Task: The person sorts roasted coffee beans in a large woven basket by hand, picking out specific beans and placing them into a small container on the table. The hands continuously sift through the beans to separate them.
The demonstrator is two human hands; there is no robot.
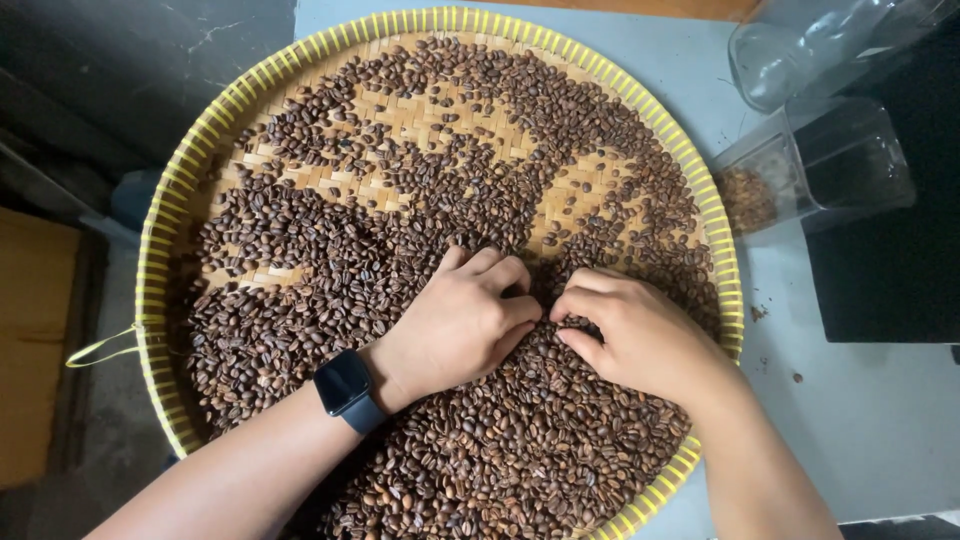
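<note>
Brown coffee beans cover the woven tray; my left hand and right hand rest curled on beans near its right edge, grasp indeterminate; two clear containers beyond that edge.

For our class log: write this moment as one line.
left hand: on coffee beans | right hand: pinching beans | tray: round, woven | clear jars: beside tray

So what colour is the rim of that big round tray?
Yellow. The tray rim is bound in yellow strips around a tan woven base, clearest in the head view.
</note>
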